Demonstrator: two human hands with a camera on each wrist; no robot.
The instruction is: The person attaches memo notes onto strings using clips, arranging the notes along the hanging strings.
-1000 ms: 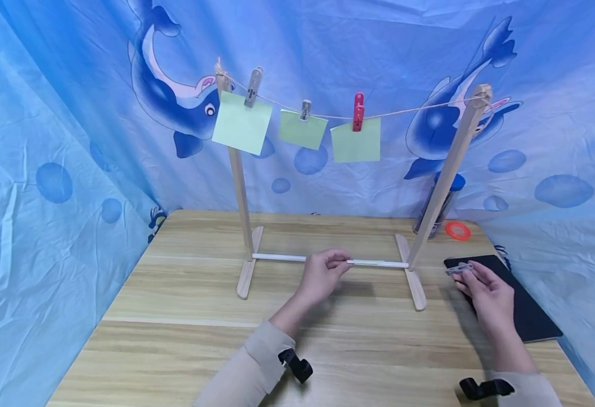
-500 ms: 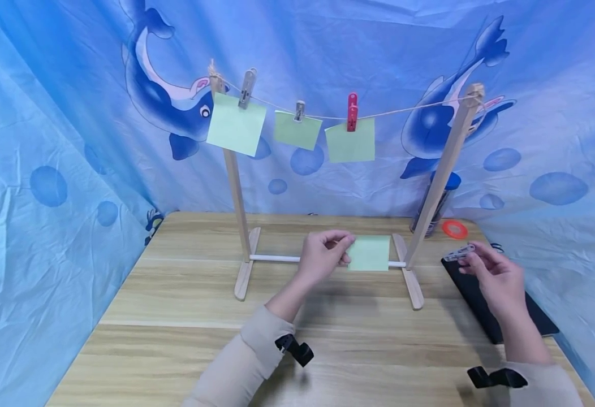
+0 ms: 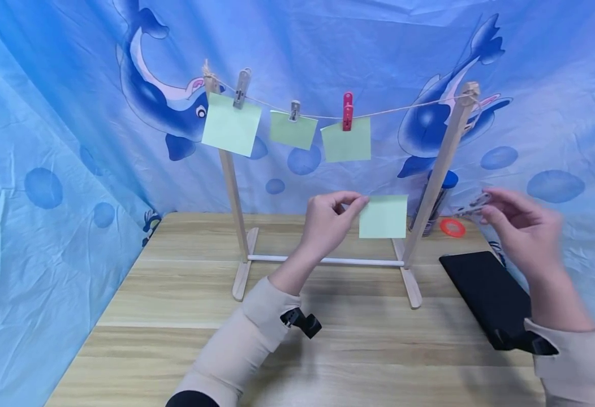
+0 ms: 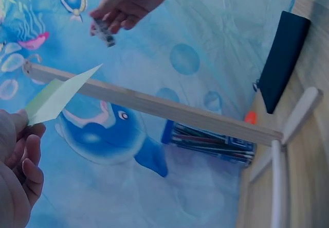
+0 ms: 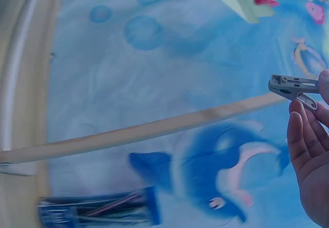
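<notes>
A light green paper note (image 3: 383, 217) hangs from my left hand (image 3: 329, 221), its upper left corner pinched between thumb and fingers. In the left wrist view that note (image 4: 62, 95) looks folded or bent along a line. My right hand (image 3: 526, 232) pinches a grey clothespin (image 3: 473, 204) by its handle end, beside the right post; the right wrist view shows the clothespin (image 5: 294, 88) clearly. Above, a string (image 3: 404, 107) carries three green notes: one under a grey clothespin (image 3: 242, 89), one under a smaller grey clip (image 3: 294, 111), one under a red clothespin (image 3: 347, 112).
Two wooden posts (image 3: 439, 175) with flat feet, joined by a white rod (image 3: 338, 261), stand on the wooden table (image 3: 175, 316). Behind the right post are a blue-lidded tube of pencils (image 3: 442, 192) and an orange ring (image 3: 452, 227). A black flat case (image 3: 486, 294) lies at right.
My left hand has lifted the note off the level of the rod, turning it from edge-on to facing me. My right hand has risen with the clothespin, away from the black case.
</notes>
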